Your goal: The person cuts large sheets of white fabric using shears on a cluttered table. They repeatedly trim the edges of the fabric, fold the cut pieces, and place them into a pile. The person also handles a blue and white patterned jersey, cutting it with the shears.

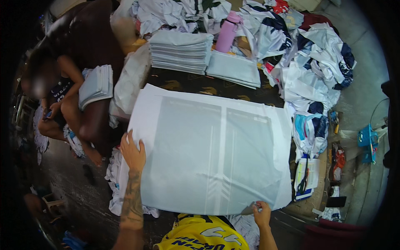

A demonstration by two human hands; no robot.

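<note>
A large pale grey fabric panel [183, 141] with a white border, white lines and chevrons lies spread out in front of me. My left hand [133, 152] rests on its left margin, fingers stretched out and thumb apart. At the near right edge my right hand [261, 214] pinches the panel between thumb and fingers, where the cloth shows a few soft wrinkles. Beyond the far edge stand a tall stack of folded grey cloths [180, 52] and a lower folded stack [233, 68].
A pink bottle [227, 32] stands behind the stacks. White and navy garments [310, 79] are heaped along the back and right. Papers with black scissors [307, 175] lie at the right. On the left sits another person [68, 83], beside folded cloths [96, 86].
</note>
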